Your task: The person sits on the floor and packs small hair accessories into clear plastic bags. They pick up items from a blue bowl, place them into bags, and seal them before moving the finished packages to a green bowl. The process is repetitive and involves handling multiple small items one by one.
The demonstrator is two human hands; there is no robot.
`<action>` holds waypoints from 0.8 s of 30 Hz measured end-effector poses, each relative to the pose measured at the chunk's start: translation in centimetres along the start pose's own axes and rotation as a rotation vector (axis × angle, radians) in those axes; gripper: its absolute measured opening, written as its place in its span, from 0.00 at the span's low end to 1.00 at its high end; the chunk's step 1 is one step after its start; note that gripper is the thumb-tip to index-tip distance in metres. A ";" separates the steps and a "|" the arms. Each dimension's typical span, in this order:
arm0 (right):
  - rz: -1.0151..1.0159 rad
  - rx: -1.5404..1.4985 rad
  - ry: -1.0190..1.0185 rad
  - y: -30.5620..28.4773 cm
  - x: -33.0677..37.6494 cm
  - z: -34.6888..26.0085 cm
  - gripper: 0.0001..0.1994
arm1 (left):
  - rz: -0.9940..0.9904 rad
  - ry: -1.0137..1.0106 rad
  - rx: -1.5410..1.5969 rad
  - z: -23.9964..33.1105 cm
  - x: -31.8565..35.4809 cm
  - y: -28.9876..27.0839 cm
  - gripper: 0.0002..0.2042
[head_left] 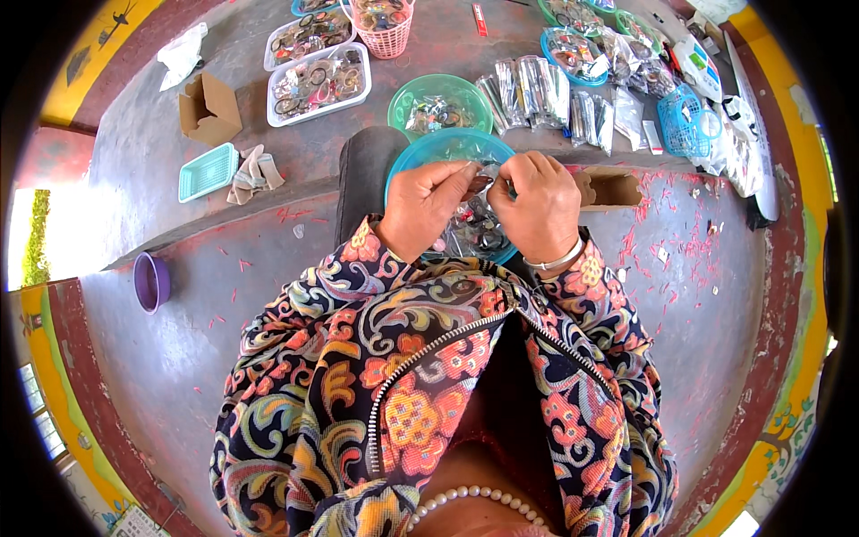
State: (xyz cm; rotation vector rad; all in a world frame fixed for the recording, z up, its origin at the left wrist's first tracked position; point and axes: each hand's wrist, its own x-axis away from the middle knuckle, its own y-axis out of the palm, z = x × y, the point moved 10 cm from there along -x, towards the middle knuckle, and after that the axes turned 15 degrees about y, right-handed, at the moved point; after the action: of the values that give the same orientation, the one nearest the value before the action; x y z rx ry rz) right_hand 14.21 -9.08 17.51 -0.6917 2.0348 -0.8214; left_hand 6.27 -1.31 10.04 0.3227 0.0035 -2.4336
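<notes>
A translucent blue bowl (444, 144) sits in front of me, holding small mixed trinkets, several in clear plastic. Above it my left hand (422, 210) and my right hand (540, 206) come close together, thumbs and fingers pinched. Something small, dark and shiny shows between the fingertips, too covered to name. A pale bangle (557, 260) circles my right wrist. Just beyond stands a green bowl (410, 100) with more small items.
White trays (276, 106) of trinkets and a pink basket (386, 41) stand far left, near a cardboard box (211, 112) and turquoise tray (207, 175). Clear packets (541, 97) and a blue basket (677, 116) lie right. A purple tub (152, 284) sits lower left.
</notes>
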 end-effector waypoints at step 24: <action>-0.287 -0.444 0.235 1.9 -0.4 2.2 0.02 | 0.070 0.086 -0.086 0.9 -0.1 -0.9 0.10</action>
State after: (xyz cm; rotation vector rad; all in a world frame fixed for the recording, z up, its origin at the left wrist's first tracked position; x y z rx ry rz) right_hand 15.90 -8.26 15.27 -1.2042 2.3973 -0.6323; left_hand 5.58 -0.58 10.86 0.3825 0.1317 -2.3414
